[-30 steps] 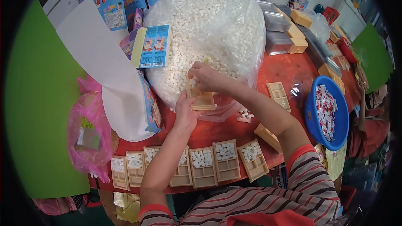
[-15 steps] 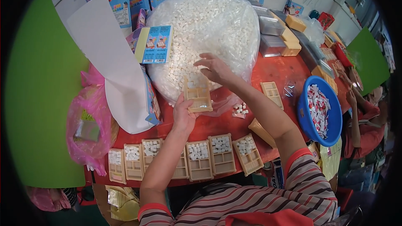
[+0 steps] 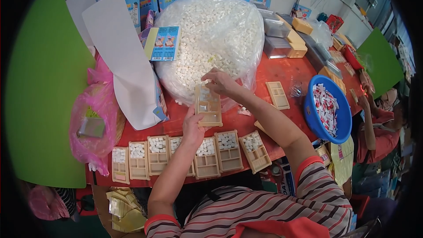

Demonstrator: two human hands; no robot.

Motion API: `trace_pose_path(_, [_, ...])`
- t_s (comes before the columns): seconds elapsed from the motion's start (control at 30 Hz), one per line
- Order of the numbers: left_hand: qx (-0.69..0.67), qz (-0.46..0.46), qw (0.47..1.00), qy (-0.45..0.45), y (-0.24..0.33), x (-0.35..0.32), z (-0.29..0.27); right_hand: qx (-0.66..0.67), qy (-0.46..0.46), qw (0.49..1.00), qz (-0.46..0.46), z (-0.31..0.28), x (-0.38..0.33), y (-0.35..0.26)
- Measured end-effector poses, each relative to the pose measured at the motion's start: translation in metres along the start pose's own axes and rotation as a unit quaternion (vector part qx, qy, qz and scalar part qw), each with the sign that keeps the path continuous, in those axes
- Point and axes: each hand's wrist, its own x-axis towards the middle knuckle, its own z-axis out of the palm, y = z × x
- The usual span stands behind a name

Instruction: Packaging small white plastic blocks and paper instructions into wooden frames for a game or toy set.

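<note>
My left hand (image 3: 192, 126) holds a beige plastic tray with compartments (image 3: 208, 105) by its near edge, tilted up against a big clear bag of small white pieces (image 3: 211, 35). My right hand (image 3: 221, 83) is at the tray's far end, fingers pinched over a compartment where a few white pieces lie. Along the red table's front edge (image 3: 176, 123) stands a row of several similar trays (image 3: 185, 155), their top compartments filled with white pieces.
An empty beige tray (image 3: 278, 94) lies to the right, next to a blue bowl of red-and-white packets (image 3: 327, 110). A white sheet (image 3: 119, 57) and blue printed boxes (image 3: 162, 43) lean at left by a pink bag (image 3: 94, 119). Another person sits far right (image 3: 379, 128).
The tray in my hands has been raised and tilted further toward the bag, and my right hand has moved to its far end.
</note>
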Motion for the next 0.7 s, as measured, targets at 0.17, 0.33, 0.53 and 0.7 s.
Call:
trace_pose_path(0.17, [-0.002,0.015,1.000,0.001,-0.005,-0.003,-0.007,0.045,0.039,0.996,0.069,0.001,0.010,0.000])
trace_pose_path(0.33, [-0.001,0.015,1.000,0.004,-0.005,-0.001,-0.005,0.095,0.111,0.987,0.067,-0.001,0.015,0.013])
trace_pose_path(0.53, [-0.006,0.019,1.000,0.008,-0.003,0.001,-0.010,0.012,0.023,1.000,0.014,-0.010,0.012,-0.017])
trace_pose_path(0.7, [-0.021,0.009,1.000,0.005,-0.005,0.003,-0.006,-0.122,-0.038,0.991,-0.041,-0.001,0.013,-0.019])
